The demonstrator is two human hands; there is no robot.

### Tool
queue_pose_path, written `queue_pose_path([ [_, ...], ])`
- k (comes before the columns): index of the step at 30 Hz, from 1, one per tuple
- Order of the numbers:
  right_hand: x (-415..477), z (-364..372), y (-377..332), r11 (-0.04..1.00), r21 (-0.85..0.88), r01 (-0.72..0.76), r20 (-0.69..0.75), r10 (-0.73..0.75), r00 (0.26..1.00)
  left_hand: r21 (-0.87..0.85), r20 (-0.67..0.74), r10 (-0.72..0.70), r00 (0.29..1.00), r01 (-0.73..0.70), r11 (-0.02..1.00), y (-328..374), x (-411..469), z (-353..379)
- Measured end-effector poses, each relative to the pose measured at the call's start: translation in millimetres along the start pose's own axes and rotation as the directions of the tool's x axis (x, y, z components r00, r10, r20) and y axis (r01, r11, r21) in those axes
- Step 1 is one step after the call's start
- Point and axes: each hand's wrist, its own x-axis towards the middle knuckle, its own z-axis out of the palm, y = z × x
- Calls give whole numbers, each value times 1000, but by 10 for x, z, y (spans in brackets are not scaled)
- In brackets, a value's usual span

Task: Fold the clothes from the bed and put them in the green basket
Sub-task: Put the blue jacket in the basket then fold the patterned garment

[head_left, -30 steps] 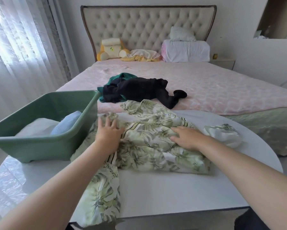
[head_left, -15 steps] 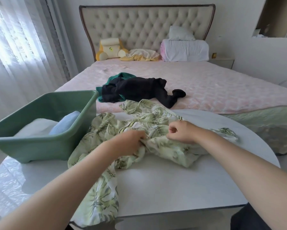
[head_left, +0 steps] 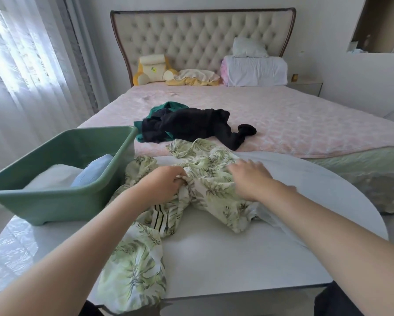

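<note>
Both hands work the leaf-print garment (head_left: 214, 190) bunched on the white worktop (head_left: 237, 258): the left hand (head_left: 166, 182) pinches a fold, and the right hand (head_left: 250, 177) lies flat on the cloth, fingers loosely spread. The green basket (head_left: 61, 199) stands just left of it. A black garment (head_left: 191, 126) lies on the far bed (head_left: 305, 124).

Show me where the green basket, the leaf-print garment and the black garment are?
green basket (head_left: 61, 201), head view, its front wall.
leaf-print garment (head_left: 212, 188), head view, its bunched middle part.
black garment (head_left: 191, 126), head view, its middle.
</note>
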Motion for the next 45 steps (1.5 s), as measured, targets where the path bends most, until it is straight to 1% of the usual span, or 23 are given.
queue_pose_path([
  [1,-22,-18,-85,974,197,112,-65,-101,993,-144,-9,5,1000,-6,990,29,3,35],
  [3,-88,-91,-287,798,540,269,-108,-251,962,-390,-54,32,998,-50,919,87,23,71],
  [4,-92,-103,-373,755,595,277,-103,-270,957,-460,-73,36,997,-66,886,108,25,70],
  [6,-42,-52,-440,820,513,253,-123,-222,967,-494,-87,31,996,-70,867,100,7,51],
  [7,-3,-21,-415,870,439,222,-148,-174,974,-438,-86,47,995,-80,895,65,-8,46],
  [10,132,-1,-215,987,163,-9,-202,42,979,-34,40,99,994,-98,995,-79,-100,-31],
  [12,162,24,-64,976,-72,-203,-131,193,972,191,227,-13,974,-31,981,-151,-169,-107],
  [14,148,69,13,913,-223,-342,-78,333,940,363,409,-178,895,20,931,-187,-216,-134],
  [16,153,129,27,893,-304,-332,-95,318,943,460,496,-286,820,32,887,-176,-261,-116],
  [19,135,177,-107,991,-136,-8,-156,-14,988,461,504,-283,816,23,887,-102,-297,-54],
  [22,11,94,-323,942,121,313,-107,-301,948,380,412,-219,885,52,923,-86,-225,-49],
  [24,-56,121,-436,885,219,412,-61,-409,911,302,353,-171,920,61,951,-88,-164,-79],
  [26,-87,155,-524,859,285,425,-30,-435,900,59,227,-99,969,88,994,-72,-115,-116],
  [28,-63,167,-580,807,469,359,-79,-367,927,-360,53,-73,996,88,929,-20,-121,-173],
  [31,37,85,-565,555,814,173,-153,-82,985,-743,-118,-64,991,-45,668,-7,-101,-245],
  [33,96,-37,-498,431,902,15,-68,109,992,-863,-167,-96,981,-99,496,-50,-51,-252],
  [34,115,-98,-450,397,917,-41,-39,190,981,-881,-189,-114,975,-118,457,-102,-13,-240],
  [35,152,-130,-375,387,918,-91,-22,279,960,-865,-221,-120,968,-137,483,-152,6,-225],
  [36,184,-149,-282,383,913,-142,-9,364,931,-802,-253,-124,959,-136,581,-223,33,-201],
  [39,289,-75,21,411,847,-337,45,576,816,-359,-274,-127,953,21,933,-413,92,-101],
  [41,297,-5,114,550,710,-440,12,615,788,-87,-202,-187,961,173,981,-477,114,2],
  [43,292,51,95,760,571,-310,-226,508,831,-33,-80,-310,947,309,951,-490,130,74],
  [45,280,56,-22,904,425,44,-503,195,842,-36,-37,-345,938,344,938,-496,161,86],
])
